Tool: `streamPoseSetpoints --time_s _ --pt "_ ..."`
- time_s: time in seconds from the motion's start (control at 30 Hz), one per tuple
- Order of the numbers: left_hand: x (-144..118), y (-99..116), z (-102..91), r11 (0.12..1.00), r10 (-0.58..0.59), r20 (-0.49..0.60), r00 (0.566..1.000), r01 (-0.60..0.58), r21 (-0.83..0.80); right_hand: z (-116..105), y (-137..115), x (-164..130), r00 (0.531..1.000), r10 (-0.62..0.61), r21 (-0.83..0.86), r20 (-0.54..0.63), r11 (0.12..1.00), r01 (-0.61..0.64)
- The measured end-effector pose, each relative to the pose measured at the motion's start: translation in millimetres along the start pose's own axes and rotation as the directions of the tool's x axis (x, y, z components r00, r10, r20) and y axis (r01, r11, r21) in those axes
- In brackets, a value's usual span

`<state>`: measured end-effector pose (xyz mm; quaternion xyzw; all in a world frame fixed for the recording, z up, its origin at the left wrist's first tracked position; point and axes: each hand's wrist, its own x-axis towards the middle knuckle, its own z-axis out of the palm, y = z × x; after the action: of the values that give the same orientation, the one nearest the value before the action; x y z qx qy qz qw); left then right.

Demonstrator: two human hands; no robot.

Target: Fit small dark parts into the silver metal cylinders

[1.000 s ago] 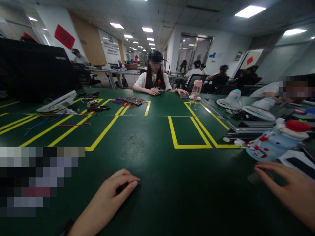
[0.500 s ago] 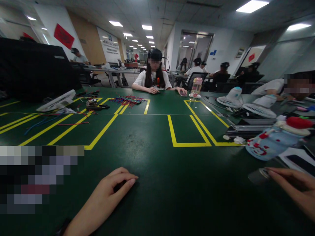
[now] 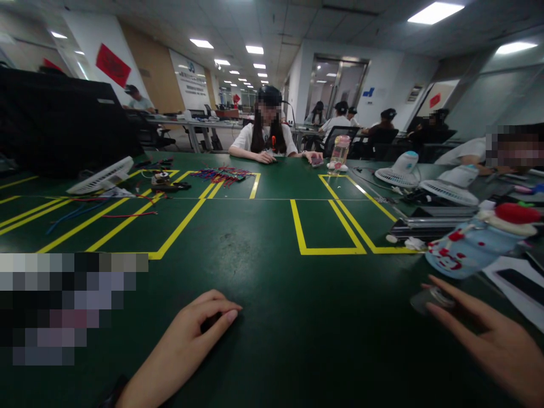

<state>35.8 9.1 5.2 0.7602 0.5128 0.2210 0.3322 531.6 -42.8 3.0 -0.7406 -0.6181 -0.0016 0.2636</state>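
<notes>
My left hand (image 3: 191, 334) rests loosely curled on the green table (image 3: 272, 294) at lower centre, holding nothing. At lower right, my right hand (image 3: 488, 340) lies open, fingertips touching a small clear packet (image 3: 429, 299) just below the blue-and-red plush (image 3: 471, 246). No writing on them is readable.

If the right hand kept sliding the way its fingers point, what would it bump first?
The right hand points up-left; its fingers already touch a small clear packet. Beyond lies bare green table, seemingly.

Left hand (image 3: 193, 334) bare; dark wristband; right hand (image 3: 497, 345) bare, sleeveless
</notes>
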Motion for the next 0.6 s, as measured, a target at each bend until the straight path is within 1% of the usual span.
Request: streamPoseSetpoints --time_s 0.03,0.07,0.1,0.13,0.17,0.2,0.23,0.27,0.3,0.33,0.4,0.47,0.5,0.6 --pt "0.1 0.4 0.5 1.000 0.001 -0.002 1.000 -0.001 0.003 5.2 -21.2 -2.8 0.994 -0.063 0.037 0.090 0.998 0.060" --pt "0.1 0.6 0.8 1.000 0.002 -0.001 1.000 -0.002 0.008 11.2 -45.4 -5.5 0.973 -0.148 0.092 0.176 0.987 0.133" --pt "0.0 0.5 1.0 1.000 0.003 0.002 1.000 -0.003 0.013 17.9 -71.4 -8.1 0.937 -0.241 0.155 0.252 0.966 0.207" --pt "-0.3 0.1 1.0 1.000 0.004 0.003 1.000 -0.004 0.019 25.0 -97.8 -10.4 0.888 -0.315 0.223 0.334 0.942 0.251" --pt "-0.6 -0.5 0.9 1.000 0.005 0.003 1.000 -0.005 0.024 32.2 -123.0 -12.3 0.835 -0.390 0.297 0.387 0.911 0.288" --pt "-1.1 -1.2 0.7 1.000 0.006 0.001 1.000 -0.006 0.028 39.2 -145.5 -13.8 0.793 -0.440 0.361 0.421 0.883 0.299" --pt "-1.6 -1.8 0.7 0.999 0.009 -0.002 1.000 -0.009 0.032 45.8 -164.2 -15.0 0.759 -0.479 0.417 0.442 0.859 0.299" --pt "-2.1 -1.9 1.0 0.999 0.014 -0.008 1.000 -0.014 0.036 51.7 -178.4 -15.9 0.736 -0.505 0.461 0.451 0.838 0.292" --pt "-2.5 -0.9 1.6 0.999 0.020 -0.018 1.000 -0.020 0.039 56.7 -188.2 -16.7 0.726 -0.516 0.492 0.454 0.825 0.278" --pt "-2.6 1.5 2.9 0.999 0.030 -0.030 0.999 -0.029 0.042 61.0 -193.9 -17.5 0.729 -0.513 0.513 0.453 0.819 0.257" --pt "-1.2 12.0 7.6 0.997 0.058 -0.057 0.997 -0.056 0.044 67.0 -196.7 -18.7 0.761 -0.471 0.533 0.446 0.823 0.197" --pt "3.9 30.5 15.1 0.995 0.097 -0.075 0.992 -0.095 0.032 70.0 -194.7 -19.4 0.798 -0.411 0.543 0.441 0.830 0.127" --pt "8.0 41.8 19.6 0.993 0.118 -0.075 0.990 -0.117 0.016 70.5 -193.8 -19.5 0.808 -0.391 0.548 0.442 0.830 0.102" --pt "24.6 75.6 32.6 0.979 0.204 -0.064 0.977 -0.205 -0.015 70.2 -194.1 -18.1 0.801 -0.377 0.551 0.466 0.831 0.070"
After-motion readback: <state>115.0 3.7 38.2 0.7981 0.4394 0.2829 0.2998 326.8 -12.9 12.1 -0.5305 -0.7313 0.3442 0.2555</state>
